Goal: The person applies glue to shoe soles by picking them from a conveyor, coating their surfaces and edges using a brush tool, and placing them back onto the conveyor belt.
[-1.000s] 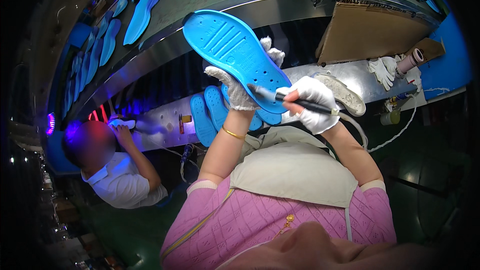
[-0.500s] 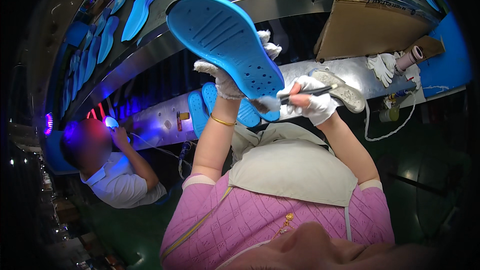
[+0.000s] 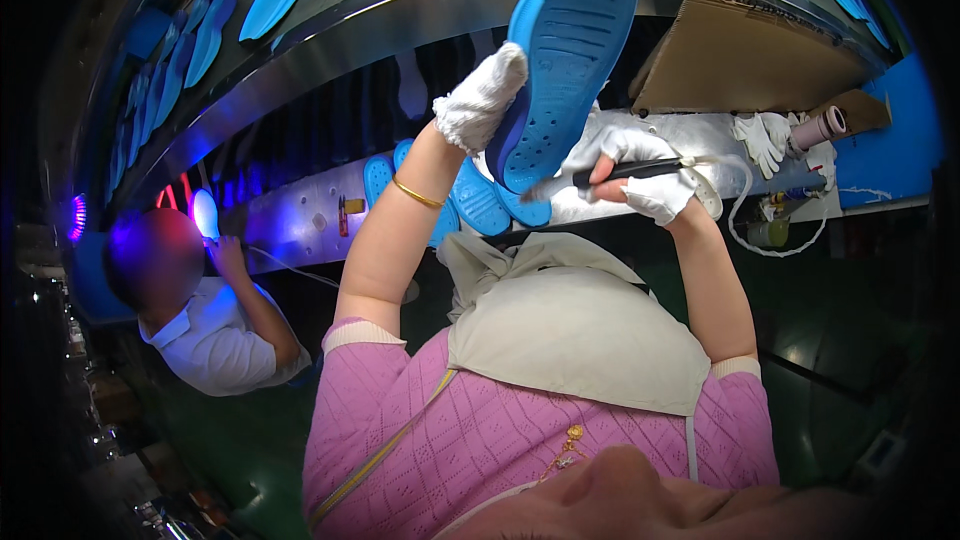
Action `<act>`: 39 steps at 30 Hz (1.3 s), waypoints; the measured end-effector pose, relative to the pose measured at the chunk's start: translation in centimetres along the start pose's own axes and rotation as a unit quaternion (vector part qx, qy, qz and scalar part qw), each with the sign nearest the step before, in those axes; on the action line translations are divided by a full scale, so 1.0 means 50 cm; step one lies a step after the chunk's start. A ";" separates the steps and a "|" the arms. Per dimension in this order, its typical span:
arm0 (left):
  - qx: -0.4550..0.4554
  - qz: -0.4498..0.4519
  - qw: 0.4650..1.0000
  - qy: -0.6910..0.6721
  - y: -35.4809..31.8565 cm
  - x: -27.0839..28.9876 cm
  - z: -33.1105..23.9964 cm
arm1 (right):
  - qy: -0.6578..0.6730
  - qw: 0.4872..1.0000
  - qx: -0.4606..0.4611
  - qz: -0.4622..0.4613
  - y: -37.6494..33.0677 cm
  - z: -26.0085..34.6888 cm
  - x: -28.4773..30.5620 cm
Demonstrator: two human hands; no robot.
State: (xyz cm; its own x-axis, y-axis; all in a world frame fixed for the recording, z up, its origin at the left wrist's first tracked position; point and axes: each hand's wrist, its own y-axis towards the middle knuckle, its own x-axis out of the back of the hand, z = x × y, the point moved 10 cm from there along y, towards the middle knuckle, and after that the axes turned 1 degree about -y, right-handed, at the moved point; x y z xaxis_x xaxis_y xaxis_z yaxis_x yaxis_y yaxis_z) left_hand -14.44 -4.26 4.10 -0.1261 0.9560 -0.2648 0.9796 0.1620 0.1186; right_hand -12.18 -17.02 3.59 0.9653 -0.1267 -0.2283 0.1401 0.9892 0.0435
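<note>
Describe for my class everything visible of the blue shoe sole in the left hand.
The blue shoe sole looks like moulded rubber or foam. Parallel grooves cross its wide end, small dark holes dot its narrow end, and a dark patch marks the top rim. It is held aslant above the bench, wide end uppermost, grooved face in view. The gloved left hand grips its left edge; the brush in the right hand is close to its lower end, but contact is unclear.
</note>
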 end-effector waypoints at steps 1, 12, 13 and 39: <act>-0.017 -0.008 1.000 -0.003 0.003 -0.002 -0.005 | -0.035 0.998 0.056 -0.019 0.001 0.020 0.001; 0.166 -0.158 0.971 0.064 0.005 0.043 0.035 | -0.239 0.967 0.073 -0.053 0.022 0.039 -0.014; 0.170 -0.144 0.973 0.063 0.005 0.039 0.030 | -0.271 0.957 0.092 -0.033 0.021 0.041 -0.022; 0.064 -0.124 0.851 -0.506 -0.111 0.019 0.189 | -0.060 0.973 0.119 -0.190 -0.040 0.029 0.105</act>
State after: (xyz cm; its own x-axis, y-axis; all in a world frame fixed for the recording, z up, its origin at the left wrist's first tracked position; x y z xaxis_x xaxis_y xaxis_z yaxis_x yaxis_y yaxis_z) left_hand -18.51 -6.56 -5.83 -0.1965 0.1864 -0.9626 0.9595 0.2387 -0.1496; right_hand -7.08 -19.77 3.73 0.8508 -0.5013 -0.1576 0.5248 0.8261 0.2055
